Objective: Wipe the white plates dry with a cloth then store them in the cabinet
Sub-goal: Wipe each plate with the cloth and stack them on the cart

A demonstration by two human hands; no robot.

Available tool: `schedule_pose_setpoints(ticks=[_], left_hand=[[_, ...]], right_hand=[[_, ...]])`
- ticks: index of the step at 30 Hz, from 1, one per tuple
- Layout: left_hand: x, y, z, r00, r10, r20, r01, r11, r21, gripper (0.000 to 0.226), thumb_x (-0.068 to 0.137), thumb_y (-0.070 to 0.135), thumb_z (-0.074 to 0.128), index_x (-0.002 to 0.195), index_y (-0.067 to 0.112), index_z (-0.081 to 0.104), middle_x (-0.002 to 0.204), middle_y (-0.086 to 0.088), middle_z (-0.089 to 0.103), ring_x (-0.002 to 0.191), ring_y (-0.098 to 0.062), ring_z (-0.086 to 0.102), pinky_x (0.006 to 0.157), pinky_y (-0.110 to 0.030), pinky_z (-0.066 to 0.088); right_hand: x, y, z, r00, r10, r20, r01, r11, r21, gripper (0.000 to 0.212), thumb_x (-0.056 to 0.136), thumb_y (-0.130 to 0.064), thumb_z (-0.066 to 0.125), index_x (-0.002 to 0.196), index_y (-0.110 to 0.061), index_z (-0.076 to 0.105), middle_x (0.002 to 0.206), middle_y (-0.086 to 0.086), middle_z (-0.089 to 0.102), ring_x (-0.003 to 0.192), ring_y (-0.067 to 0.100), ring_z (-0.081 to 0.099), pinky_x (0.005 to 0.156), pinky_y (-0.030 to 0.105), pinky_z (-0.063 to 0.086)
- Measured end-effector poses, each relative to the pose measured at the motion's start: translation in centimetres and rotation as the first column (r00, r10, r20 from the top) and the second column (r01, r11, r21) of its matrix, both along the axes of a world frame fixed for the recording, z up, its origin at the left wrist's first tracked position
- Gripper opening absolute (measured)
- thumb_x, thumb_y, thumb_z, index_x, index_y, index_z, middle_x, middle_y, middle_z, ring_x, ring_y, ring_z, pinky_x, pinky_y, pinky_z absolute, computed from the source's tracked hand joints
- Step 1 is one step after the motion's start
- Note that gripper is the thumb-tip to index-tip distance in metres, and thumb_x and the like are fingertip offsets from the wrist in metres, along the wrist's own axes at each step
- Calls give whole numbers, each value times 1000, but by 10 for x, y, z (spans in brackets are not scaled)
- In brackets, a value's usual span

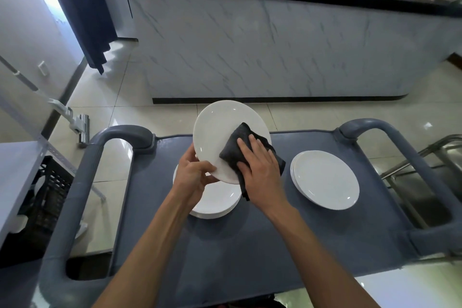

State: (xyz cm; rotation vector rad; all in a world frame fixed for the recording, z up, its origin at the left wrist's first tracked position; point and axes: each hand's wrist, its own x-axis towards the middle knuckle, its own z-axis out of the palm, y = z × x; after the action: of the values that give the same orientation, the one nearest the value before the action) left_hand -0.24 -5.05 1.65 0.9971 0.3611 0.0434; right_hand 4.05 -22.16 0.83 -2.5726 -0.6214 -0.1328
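White stack of plates (212, 204) sits on the grey cart (225, 245), left of centre. Left hand (193, 176) pinches the lower-left rim of the raised plate (220, 130), thumb on top, fingers curled under; plate tilted above the stack. Right hand (260, 165) has fingers spread flat, pressing the dark cloth (240, 142) onto the plate face. Second stack (325, 179) further right, apart. Risk: one-edge grip, possibly wet rim; cloth pressure could lever the plate loose, dropping it onto the stack below and chipping. Cabinet not identifiable.
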Motion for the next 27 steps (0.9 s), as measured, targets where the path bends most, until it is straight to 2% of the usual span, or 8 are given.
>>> schedule_pose_setpoints(ticks=[5,8,11,18,27], left_hand=[[2,0,4,1000,-19,4,19,999,28,61,56,-10,57,110,17,68,100,-12,66,92,-33,61,80,-66,53],[4,0,5,999,-43,10,43,998,44,62,53,-8,56,110,15,66,99,-10,67,91,-30,62,71,-54,59],[5,0,7,997,-70,22,69,996,58,61,53,-7,56,109,15,66,98,-8,68,89,-27,63,63,-43,58],[2,-1,7,993,-114,35,111,990,83,66,55,-7,58,116,16,65,103,-9,69,91,-26,66,63,-43,58],[-5,-1,6,977,-214,23,210,969,128,62,56,-10,60,114,12,66,97,-11,71,84,-28,67,58,-40,58]], right_hand=[[11,-11,2,998,-46,49,46,999,-12,55,103,-21,49,155,-26,32,164,6,24,152,24,20,122,45,14],[18,-15,3,995,-65,74,66,998,-2,54,102,-26,41,155,-26,32,164,6,25,151,26,22,121,47,17],[25,-16,7,993,-71,96,72,997,-1,55,101,-28,37,155,-26,32,163,6,26,151,27,22,121,48,19],[39,-12,13,992,-69,105,68,998,6,55,101,-29,35,155,-26,32,163,7,25,151,29,20,120,51,17],[42,-1,15,998,11,64,-14,999,51,55,103,-31,30,157,-28,23,166,4,15,154,26,8,123,49,9]])
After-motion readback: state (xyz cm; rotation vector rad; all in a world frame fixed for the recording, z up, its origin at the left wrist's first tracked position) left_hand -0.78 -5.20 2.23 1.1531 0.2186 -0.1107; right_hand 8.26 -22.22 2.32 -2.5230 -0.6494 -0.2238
